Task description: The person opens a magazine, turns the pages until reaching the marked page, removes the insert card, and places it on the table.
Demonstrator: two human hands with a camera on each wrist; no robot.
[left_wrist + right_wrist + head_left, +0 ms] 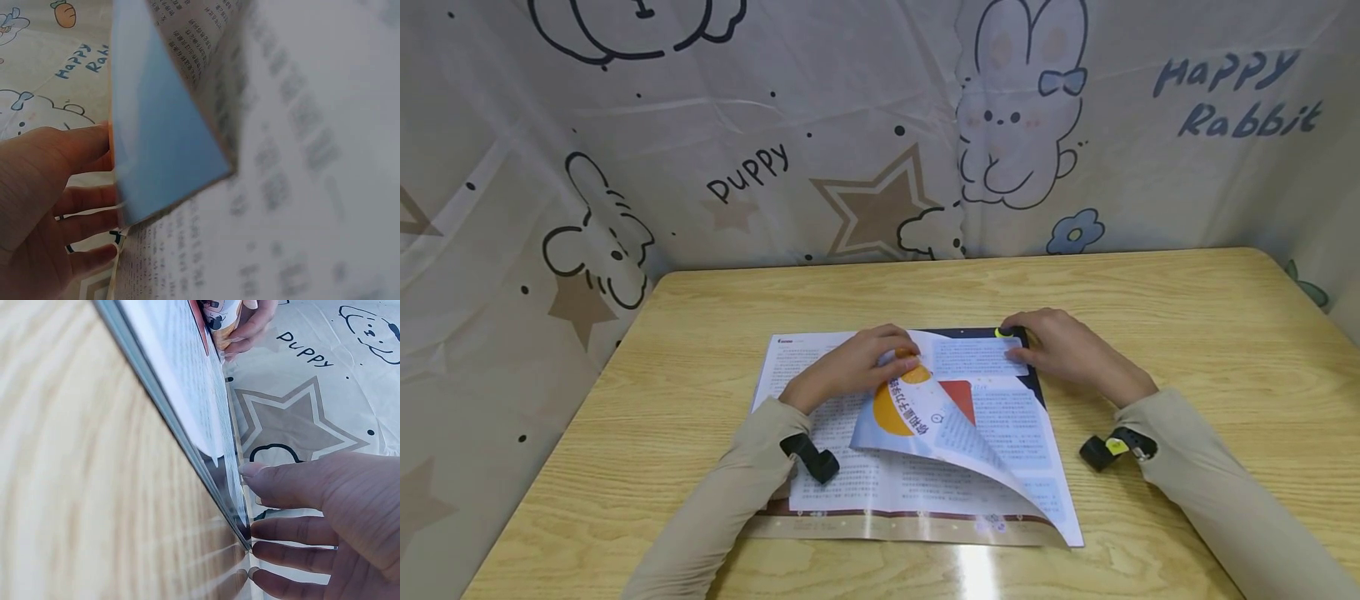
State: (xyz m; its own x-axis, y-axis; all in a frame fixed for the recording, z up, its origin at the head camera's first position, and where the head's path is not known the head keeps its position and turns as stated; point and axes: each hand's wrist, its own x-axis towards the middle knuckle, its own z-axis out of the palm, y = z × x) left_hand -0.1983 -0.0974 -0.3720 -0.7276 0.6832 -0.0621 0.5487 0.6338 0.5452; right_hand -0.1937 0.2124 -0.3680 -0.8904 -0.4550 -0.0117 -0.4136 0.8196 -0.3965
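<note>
An open magazine [1022, 433] with columns of printed text lies on the table. My left hand [861, 364] pinches one page [940, 429] by its edge, over the middle of the spread. That page is lifted and curls over, showing an orange circle and large lettering on its underside. From the left wrist, the page's pale blue corner [165, 144] hangs beside the fingers. My right hand [1063, 348] rests at the magazine's far right corner. In the right wrist view its fingers [294, 557] are fairly straight and touch the magazine's edge, with the thumb over the page.
The wooden table [1210, 333] extends around the magazine on every side. Behind it hangs a pale cloth [865, 108] printed with cartoon animals, stars and words. Dark bands with small cameras [811, 458] sit on both sleeved wrists.
</note>
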